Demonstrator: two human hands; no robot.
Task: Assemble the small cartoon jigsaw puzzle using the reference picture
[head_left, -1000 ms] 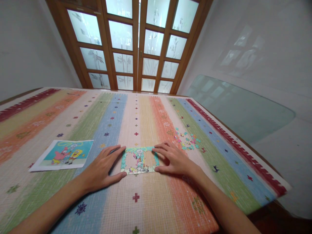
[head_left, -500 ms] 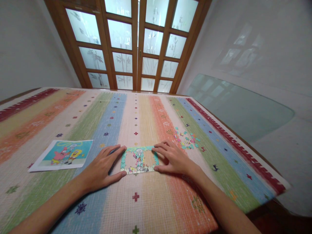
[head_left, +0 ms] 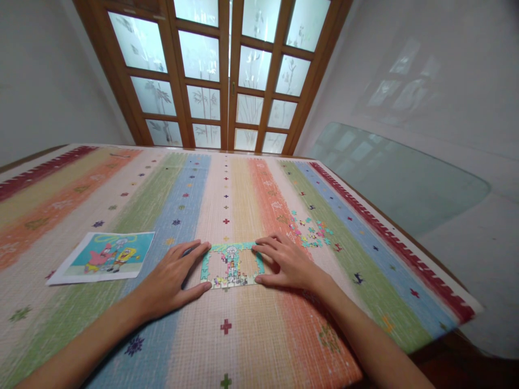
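A small, partly built jigsaw puzzle with a teal border lies on the striped tablecloth. My left hand rests flat at its left edge, fingers spread, thumb and forefinger framing that side. My right hand lies flat against its right edge in the same way. Both hands touch the puzzle's sides and hold nothing. Loose puzzle pieces lie scattered just beyond my right hand.
A printed cartoon reference picture lies to the left of my left hand. The table's right edge runs close to a wall with a leaning glass pane. Wooden glazed doors stand behind the table.
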